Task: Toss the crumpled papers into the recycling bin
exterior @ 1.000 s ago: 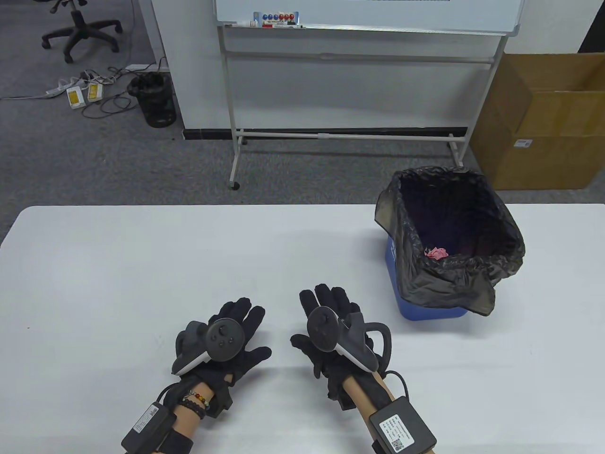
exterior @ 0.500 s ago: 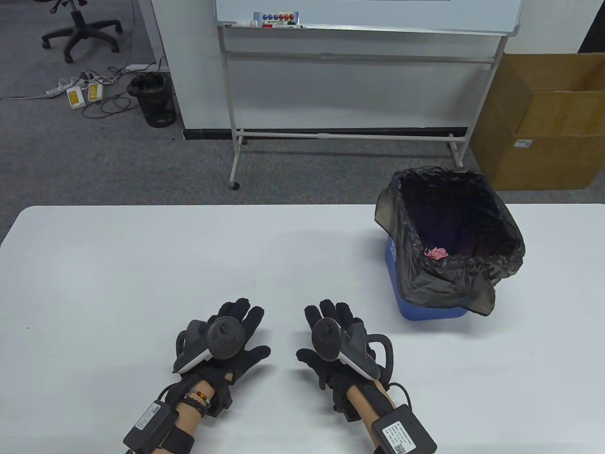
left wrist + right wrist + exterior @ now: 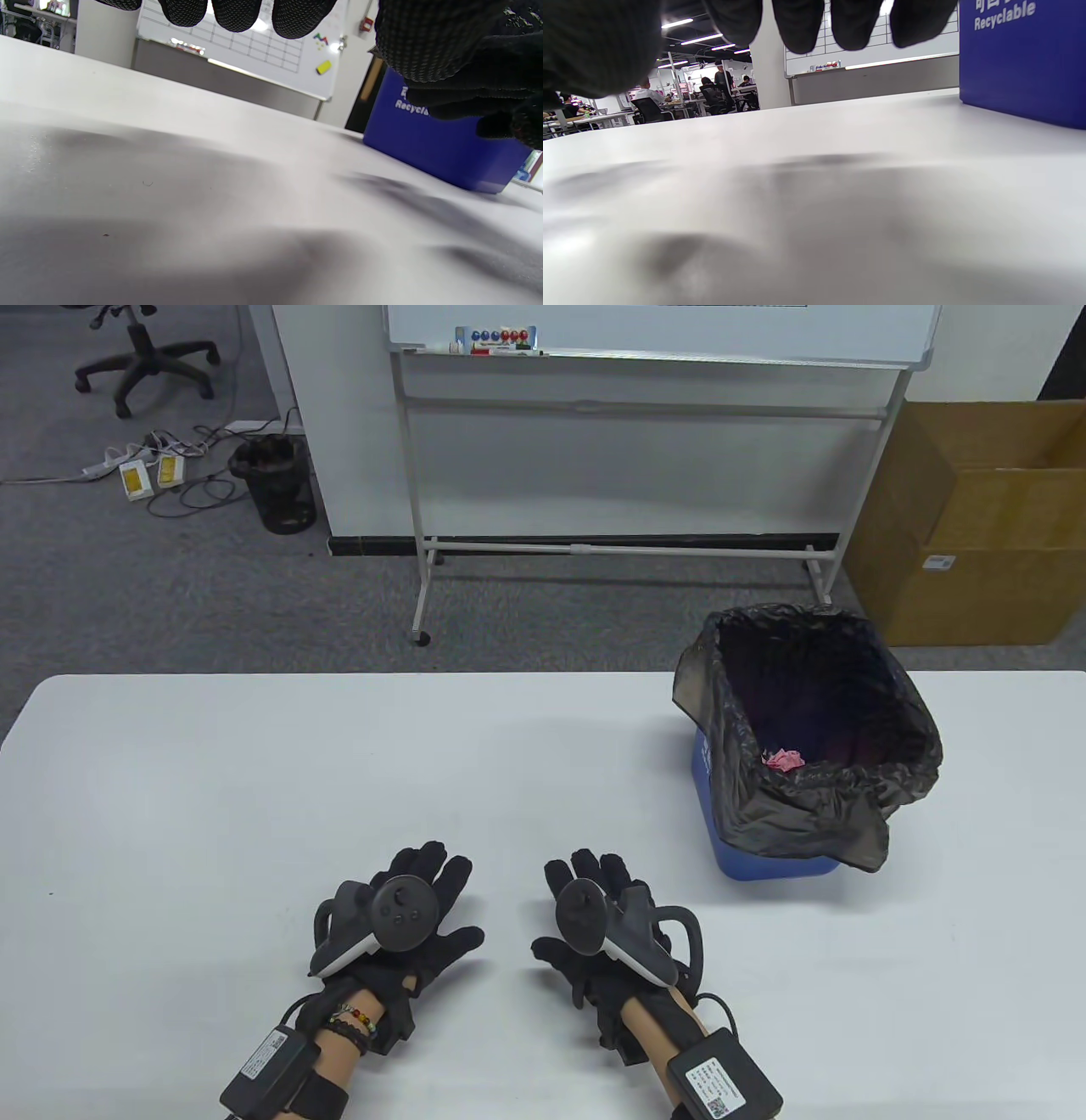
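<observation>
A blue recycling bin lined with a black bag stands on the right of the white table. A crumpled pink paper lies inside it. The bin also shows in the left wrist view and the right wrist view. My left hand lies flat on the table near the front, fingers spread, holding nothing. My right hand lies flat beside it, left of the bin, holding nothing. No loose paper shows on the table.
A whiteboard on a wheeled stand is behind the table. A cardboard box stands on the floor at the back right. A small black bin, cables and an office chair are at the back left.
My right hand drew back slightly toward me and settled on the table. My left hand stayed still.
</observation>
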`<state>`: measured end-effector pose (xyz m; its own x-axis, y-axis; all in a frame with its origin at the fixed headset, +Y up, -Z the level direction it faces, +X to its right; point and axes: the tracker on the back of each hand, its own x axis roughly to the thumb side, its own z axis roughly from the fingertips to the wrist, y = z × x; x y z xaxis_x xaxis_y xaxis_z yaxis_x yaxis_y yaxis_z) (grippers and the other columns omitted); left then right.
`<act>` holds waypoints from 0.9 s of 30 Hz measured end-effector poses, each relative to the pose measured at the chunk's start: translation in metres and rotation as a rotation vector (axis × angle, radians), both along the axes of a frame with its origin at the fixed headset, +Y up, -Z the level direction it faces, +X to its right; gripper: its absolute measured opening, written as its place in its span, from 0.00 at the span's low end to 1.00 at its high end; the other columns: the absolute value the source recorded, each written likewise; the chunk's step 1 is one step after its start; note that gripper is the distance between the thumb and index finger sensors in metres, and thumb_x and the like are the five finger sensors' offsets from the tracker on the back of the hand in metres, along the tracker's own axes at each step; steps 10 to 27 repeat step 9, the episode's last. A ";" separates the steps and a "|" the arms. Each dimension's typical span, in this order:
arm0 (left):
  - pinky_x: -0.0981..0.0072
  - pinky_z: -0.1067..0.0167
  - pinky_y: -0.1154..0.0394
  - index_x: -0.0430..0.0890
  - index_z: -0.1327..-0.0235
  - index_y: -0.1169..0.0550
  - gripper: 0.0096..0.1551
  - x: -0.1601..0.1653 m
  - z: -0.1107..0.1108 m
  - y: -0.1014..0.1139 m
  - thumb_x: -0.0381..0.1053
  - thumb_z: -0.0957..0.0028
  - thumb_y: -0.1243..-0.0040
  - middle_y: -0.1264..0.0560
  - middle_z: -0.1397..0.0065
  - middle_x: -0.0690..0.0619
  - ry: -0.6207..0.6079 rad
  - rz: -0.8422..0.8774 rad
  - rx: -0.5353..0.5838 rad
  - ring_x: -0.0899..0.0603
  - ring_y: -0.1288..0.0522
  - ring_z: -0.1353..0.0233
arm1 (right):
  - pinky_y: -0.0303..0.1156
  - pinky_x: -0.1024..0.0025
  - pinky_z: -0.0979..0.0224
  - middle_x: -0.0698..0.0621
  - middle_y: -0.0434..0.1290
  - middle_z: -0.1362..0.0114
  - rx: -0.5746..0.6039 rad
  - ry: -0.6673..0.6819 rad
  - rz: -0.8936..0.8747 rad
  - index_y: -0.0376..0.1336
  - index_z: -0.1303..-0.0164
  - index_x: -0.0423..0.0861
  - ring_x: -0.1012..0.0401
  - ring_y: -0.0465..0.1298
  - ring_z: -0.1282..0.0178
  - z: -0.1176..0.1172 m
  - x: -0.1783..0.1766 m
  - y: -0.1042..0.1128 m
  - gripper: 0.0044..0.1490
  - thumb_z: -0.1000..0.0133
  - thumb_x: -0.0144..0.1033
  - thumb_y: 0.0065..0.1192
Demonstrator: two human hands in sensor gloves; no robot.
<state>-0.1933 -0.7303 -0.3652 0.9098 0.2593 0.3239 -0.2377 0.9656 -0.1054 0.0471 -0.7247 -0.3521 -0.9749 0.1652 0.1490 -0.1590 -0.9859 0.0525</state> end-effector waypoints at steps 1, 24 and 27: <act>0.27 0.26 0.47 0.50 0.18 0.42 0.52 0.000 0.000 0.000 0.69 0.53 0.41 0.51 0.11 0.40 0.002 0.003 0.001 0.27 0.50 0.15 | 0.56 0.44 0.17 0.54 0.51 0.11 0.002 0.005 0.006 0.47 0.19 0.63 0.48 0.52 0.10 0.001 -0.001 -0.001 0.58 0.60 0.67 0.64; 0.27 0.27 0.47 0.50 0.18 0.42 0.52 0.000 0.000 -0.001 0.69 0.53 0.41 0.51 0.11 0.40 -0.004 0.000 -0.005 0.27 0.50 0.15 | 0.56 0.44 0.18 0.54 0.51 0.11 -0.013 0.004 0.007 0.47 0.19 0.63 0.48 0.53 0.10 0.001 -0.001 -0.002 0.58 0.60 0.67 0.64; 0.27 0.27 0.47 0.50 0.18 0.42 0.52 0.000 0.000 -0.001 0.69 0.53 0.41 0.51 0.11 0.40 -0.004 0.000 -0.005 0.27 0.50 0.15 | 0.56 0.44 0.18 0.54 0.51 0.11 -0.013 0.004 0.007 0.47 0.19 0.63 0.48 0.53 0.10 0.001 -0.001 -0.002 0.58 0.60 0.67 0.64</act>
